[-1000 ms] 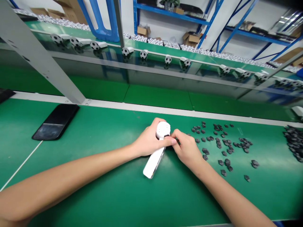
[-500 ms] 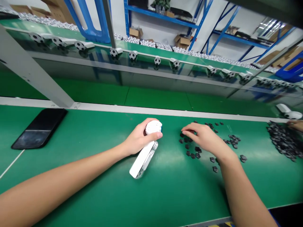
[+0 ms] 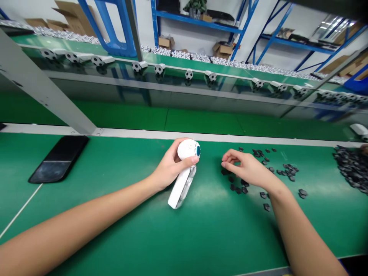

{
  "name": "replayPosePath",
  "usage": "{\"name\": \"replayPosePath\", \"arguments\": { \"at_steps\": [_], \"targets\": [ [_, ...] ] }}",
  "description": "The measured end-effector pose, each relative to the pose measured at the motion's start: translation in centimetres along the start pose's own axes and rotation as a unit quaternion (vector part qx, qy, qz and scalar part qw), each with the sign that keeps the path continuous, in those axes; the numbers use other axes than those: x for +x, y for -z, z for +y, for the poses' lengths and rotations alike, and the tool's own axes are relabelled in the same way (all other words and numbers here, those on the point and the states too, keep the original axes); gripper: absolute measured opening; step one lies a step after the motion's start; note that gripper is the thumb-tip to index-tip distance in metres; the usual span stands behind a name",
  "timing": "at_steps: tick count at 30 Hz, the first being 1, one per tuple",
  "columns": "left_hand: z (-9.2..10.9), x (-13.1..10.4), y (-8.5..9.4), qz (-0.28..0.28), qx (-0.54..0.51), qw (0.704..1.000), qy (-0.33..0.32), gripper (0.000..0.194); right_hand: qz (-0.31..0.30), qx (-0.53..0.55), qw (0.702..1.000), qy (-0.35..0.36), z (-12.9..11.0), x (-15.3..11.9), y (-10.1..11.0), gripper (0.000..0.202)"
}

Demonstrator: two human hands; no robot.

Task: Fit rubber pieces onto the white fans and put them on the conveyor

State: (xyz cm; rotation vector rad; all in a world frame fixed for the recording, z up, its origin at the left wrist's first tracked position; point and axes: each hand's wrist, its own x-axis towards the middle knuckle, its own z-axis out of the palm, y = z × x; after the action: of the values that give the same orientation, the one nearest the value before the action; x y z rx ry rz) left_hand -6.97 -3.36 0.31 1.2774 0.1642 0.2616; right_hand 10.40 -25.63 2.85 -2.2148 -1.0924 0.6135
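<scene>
Beyond black pieces [image 3: 291, 168] on green tabletop [image 3: 143, 237], blue shelving [image 3: 198, 22].

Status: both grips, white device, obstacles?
Left grip holds white device. Right grip at scattered black pieces, hold unclear. Black slab lies left, apart from both.

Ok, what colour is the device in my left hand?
The device in your left hand is mostly white; it shows best in the head view.

No text, label, brand, number or sign could be read anywhere in the head view.
</scene>
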Motion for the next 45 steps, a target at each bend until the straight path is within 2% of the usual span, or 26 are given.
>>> {"name": "replayPosePath", "arguments": {
  "at_steps": [4, 7, 11, 14, 17, 20, 26, 31, 38, 43, 45],
  "targets": [
    [1.0, -0.8, -1.2, -0.036, -0.034, 0.999, -0.018, 0.061, -0.036, 0.142, 0.989, -0.005, -2.2, -0.6, -1.2, 0.021],
    [1.8, -1.5, -1.9, -0.030, 0.015, 0.999, -0.038, 0.064, -0.032, 0.196, 0.980, -0.007, -3.8, -1.3, -2.2, 0.023],
    [2.8, -2.2, -2.3, 0.006, 0.150, 0.985, -0.085, 0.063, 0.033, 0.289, 0.956, 0.038, -5.2, -2.0, -3.5, 0.018],
    [3.4, -2.6, -2.6, -0.006, 0.215, 0.972, -0.090, 0.061, 0.102, 0.381, 0.918, 0.050, -5.8, -2.3, -4.6, 0.016],
    [3.7, -2.6, -2.7, -0.010, 0.265, 0.959, -0.099, 0.060, 0.129, 0.428, 0.893, 0.059, -6.2, -2.2, -5.5, 0.017],
    [3.5, -2.6, -2.5, -0.024, 0.309, 0.946, -0.098, 0.062, 0.143, 0.434, 0.886, 0.079, -6.3, -2.0, -6.0, 0.018],
    [2.8, -2.7, -2.1, -0.041, 0.363, 0.927, -0.085, 0.073, 0.127, 0.378, 0.915, 0.071, -6.7, -2.4, -6.3, 0.023],
    [2.9, -2.7, -2.7, -0.029, 0.404, 0.912, -0.064, 0.087, 0.176, 0.304, 0.935, 0.052, -7.0, -2.8, -6.1, 0.028],
    [2.5, -2.2, -3.1, -0.011, 0.427, 0.901, -0.072, 0.079, 0.188, 0.287, 0.937, 0.060, -6.2, -2.2, -6.1, 0.032],
    [2.3, -2.1, -3.0, -0.016, 0.441, 0.892, -0.094, 0.073, 0.215, 0.305, 0.925, 0.070, -5.8, -1.9, -6.1, 0.026],
    [2.3, -2.1, -2.9, -0.030, 0.433, 0.894, -0.107, 0.071, 0.193, 0.324, 0.924, 0.069, -5.8, -1.8, -6.0, 0.034]
  ]
}}
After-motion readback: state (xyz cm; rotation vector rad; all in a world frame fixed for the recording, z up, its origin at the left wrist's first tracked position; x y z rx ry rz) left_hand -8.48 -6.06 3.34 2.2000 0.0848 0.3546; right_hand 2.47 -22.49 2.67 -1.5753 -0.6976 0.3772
